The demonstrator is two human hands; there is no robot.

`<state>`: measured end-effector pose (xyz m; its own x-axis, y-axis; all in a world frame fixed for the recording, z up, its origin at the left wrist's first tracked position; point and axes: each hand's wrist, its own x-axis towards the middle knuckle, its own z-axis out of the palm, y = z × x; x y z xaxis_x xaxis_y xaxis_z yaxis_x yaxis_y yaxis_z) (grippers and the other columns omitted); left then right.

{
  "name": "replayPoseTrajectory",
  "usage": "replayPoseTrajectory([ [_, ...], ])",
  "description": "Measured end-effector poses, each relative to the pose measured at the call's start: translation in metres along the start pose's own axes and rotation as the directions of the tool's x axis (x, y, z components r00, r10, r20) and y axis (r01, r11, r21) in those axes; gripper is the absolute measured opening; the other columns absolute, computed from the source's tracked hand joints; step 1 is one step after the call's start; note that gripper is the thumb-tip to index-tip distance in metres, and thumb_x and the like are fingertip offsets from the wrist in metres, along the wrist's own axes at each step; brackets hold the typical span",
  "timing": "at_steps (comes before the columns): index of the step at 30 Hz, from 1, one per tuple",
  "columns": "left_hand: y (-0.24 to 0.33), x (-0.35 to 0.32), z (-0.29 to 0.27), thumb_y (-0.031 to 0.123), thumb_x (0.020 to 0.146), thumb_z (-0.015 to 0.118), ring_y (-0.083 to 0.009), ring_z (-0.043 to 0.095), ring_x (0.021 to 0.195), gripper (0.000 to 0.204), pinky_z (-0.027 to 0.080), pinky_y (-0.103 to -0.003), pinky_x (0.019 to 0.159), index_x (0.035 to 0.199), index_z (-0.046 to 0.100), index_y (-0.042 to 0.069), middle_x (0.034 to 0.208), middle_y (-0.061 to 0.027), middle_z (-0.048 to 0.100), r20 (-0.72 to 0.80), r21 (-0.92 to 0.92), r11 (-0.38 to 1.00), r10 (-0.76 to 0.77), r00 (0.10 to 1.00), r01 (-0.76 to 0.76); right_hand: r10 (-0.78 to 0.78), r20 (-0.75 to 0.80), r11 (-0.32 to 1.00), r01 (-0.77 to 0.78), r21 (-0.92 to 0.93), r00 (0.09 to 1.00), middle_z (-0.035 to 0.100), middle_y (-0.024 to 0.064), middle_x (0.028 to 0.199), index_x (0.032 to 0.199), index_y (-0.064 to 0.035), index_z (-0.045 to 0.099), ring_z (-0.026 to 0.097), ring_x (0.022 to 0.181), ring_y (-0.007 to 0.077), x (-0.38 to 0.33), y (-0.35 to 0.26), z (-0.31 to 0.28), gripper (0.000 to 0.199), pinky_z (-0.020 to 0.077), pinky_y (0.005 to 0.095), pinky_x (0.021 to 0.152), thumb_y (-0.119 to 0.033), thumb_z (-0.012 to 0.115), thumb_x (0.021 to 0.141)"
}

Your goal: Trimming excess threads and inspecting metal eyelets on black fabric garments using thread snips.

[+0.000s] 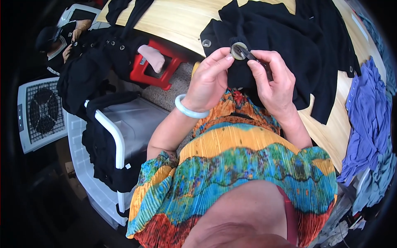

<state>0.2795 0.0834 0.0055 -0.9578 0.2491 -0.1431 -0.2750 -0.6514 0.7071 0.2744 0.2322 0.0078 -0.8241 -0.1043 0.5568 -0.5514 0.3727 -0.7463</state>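
Pinched between the fingertips of my left hand (210,73) is a large round button (238,51), pale with a dark rim. It sits at the edge of a black knit garment (269,33), which is spread over the table beyond my hands. My right hand (275,80) is closed on a small dark pointed tool (247,53) that looks like thread snips. Its tip meets the face of the button. Most of the tool is hidden in my fingers. Another button (206,43) shows on the garment to the left of my hands.
A wooden table (173,25) curves around the far side and right. Purple cloth (368,120) hangs at its right edge. To the left are a red stool (165,74), a white chair arm (111,128), a plastic tub (84,165), a fan unit (43,111) and another person (58,43) handling black garments.
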Motion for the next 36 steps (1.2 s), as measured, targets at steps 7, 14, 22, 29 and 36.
replayPoseTrajectory([
  [7,0.009,0.003,-0.004,0.008,0.086,0.045,-0.0099,0.048,0.099,0.02,0.034,-0.024,0.09,0.103,0.052,0.001,0.102,-0.0041,0.056,-0.012,0.021,0.999,0.036,0.999,-0.035,0.198,-0.08,0.937,-0.165,0.307,0.977,0.056,0.003,0.074,0.092,0.0,0.055,0.05,0.063,0.0059,0.006,0.01,0.001,0.015,0.0413,0.018,0.056,-0.005,0.061,0.079],
  [14,0.006,0.002,-0.004,0.011,0.087,0.047,-0.0073,0.05,0.09,0.015,0.039,-0.022,0.082,0.098,0.053,0.003,0.094,-0.0007,0.056,-0.032,0.069,0.992,0.107,0.994,-0.105,0.205,0.061,0.948,-0.214,0.236,0.977,0.058,0.0076,0.079,0.095,-0.0022,0.053,0.056,0.067,0.0145,0.002,0.016,0.014,0.021,0.0442,0.0248,0.061,-0.011,0.062,0.078],
  [22,0.015,0.005,-0.012,0.015,0.087,0.049,-0.0035,0.052,0.071,0.011,0.041,-0.018,0.059,0.093,0.054,0.007,0.083,0.0028,0.057,-0.065,0.206,0.974,-0.087,0.994,0.099,0.175,0.038,0.953,-0.179,0.244,0.984,0.058,0.0075,0.082,0.101,-0.0033,0.054,0.056,0.071,0.0143,0.004,0.023,0.012,0.029,0.0449,0.0244,0.066,-0.012,0.064,0.076],
  [29,0.018,0.009,-0.023,0.016,0.09,0.038,-0.0161,0.048,0.105,0.031,0.035,-0.031,0.094,0.115,0.045,-0.001,0.113,-0.0081,0.052,0.074,-0.057,0.976,-0.208,0.975,0.212,-0.018,0.146,0.983,-0.009,0.185,0.989,0.056,0.0064,0.079,0.098,-0.0036,0.059,0.056,0.067,0.0145,0.019,0.011,0.003,0.033,0.0457,0.0225,0.061,-0.01,0.07,0.067],
  [36,0.014,0.006,-0.025,0.01,0.088,0.044,-0.0133,0.049,0.102,0.024,0.035,-0.029,0.093,0.108,0.052,-0.001,0.105,-0.0066,0.055,0.079,0.132,0.988,-0.093,0.993,0.083,-0.14,0.158,0.99,0.136,0.035,0.977,0.056,0.0062,0.079,0.095,-0.0051,0.061,0.058,0.067,0.0173,0.019,0.014,0.007,0.029,0.0465,0.0241,0.056,-0.006,0.068,0.067],
])
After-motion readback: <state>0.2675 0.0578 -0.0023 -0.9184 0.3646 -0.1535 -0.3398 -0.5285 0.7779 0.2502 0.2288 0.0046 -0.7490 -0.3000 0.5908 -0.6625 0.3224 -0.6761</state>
